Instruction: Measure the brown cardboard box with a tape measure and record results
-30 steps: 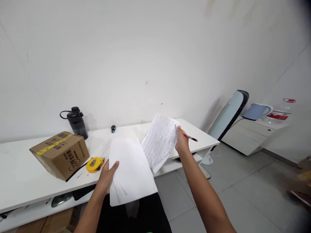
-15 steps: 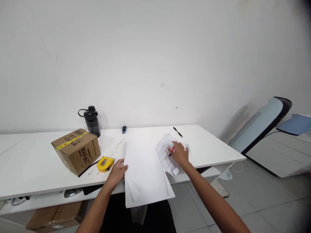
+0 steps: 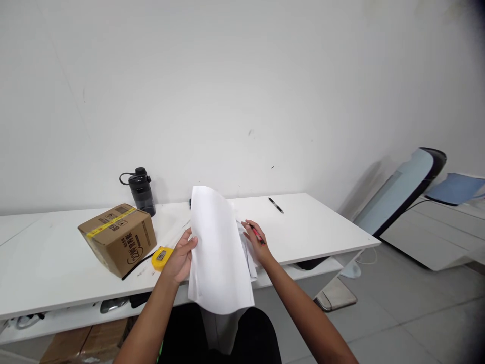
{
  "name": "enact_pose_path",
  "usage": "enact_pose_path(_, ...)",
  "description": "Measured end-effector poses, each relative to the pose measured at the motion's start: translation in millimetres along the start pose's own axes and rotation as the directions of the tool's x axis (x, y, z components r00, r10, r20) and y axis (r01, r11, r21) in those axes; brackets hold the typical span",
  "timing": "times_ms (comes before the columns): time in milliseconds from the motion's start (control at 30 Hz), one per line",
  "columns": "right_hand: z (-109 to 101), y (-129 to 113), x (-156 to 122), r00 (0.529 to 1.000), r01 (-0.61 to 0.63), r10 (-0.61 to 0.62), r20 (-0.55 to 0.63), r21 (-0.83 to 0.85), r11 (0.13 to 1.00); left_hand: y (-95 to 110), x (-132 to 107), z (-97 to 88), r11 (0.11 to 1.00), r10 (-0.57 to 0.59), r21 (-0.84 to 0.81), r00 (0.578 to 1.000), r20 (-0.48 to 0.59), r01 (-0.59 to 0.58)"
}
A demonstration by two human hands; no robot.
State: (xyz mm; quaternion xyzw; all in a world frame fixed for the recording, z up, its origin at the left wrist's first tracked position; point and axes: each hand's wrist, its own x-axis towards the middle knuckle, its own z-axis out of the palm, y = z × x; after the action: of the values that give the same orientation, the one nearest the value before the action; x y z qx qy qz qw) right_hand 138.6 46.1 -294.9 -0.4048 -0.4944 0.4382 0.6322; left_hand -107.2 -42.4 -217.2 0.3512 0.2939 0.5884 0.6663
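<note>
My left hand (image 3: 181,257) grips the left edge of a stack of white paper sheets (image 3: 217,253), lifted and curved upward above the white table (image 3: 56,263). Just to the right, my right hand (image 3: 254,238) holds a red pen (image 3: 258,235) between its fingers and rests on a printed sheet (image 3: 245,250) that lies on the table, mostly hidden behind the white stack.
On the table stand a taped cardboard box (image 3: 118,238), a yellow tape measure (image 3: 160,256), a dark water bottle (image 3: 141,190) and a black pen (image 3: 276,205). A shelf runs under the tabletop. A low white cabinet (image 3: 435,237) and a leaning panel (image 3: 401,189) are at right.
The white stack was lying over the table's front edge and is now raised and curled up by my left hand. My right hand slid left with the printed sheet, behind the stack.
</note>
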Motion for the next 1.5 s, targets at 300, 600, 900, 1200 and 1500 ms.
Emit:
enact_pose_path(300, -27.7, 11.1, -26.0, 0.997, -0.057, 0.057, 0.043, -0.005, 0.998, -48.5, 28.3, -29.3, 0.825, 0.017, 0.546, 0.959, -0.284, 0.147)
enact_pose_path(600, -30.2, 19.4, -27.2, 0.994, -0.001, 0.012, 0.111, -0.100, 0.995, -74.9, -8.1, -31.7, -0.023, 0.337, 1.000, 0.941, 0.028, -0.021)
enact_pose_path(900, -26.0, 18.2, -34.4, 0.990, 0.125, -0.097, 0.100, -0.340, 0.932, -88.0, -3.9, -35.6, -0.118, 0.454, 0.993, 0.890, 0.050, 0.005)
enact_pose_path(1200, -33.4, 16.2, -44.3, 0.993, 0.096, -0.057, 0.103, -0.427, 0.899, -84.9, -6.3, -28.0, -0.017, 0.299, 1.000, 0.954, 0.023, -0.018)
enact_pose_path(1500, -39.2, 25.3, -50.0, 0.989, 0.082, -0.008, 0.150, -0.493, 0.866, -84.6, -17.7, -23.1, -0.024, 0.213, 0.999, 0.977, -0.026, 0.032)
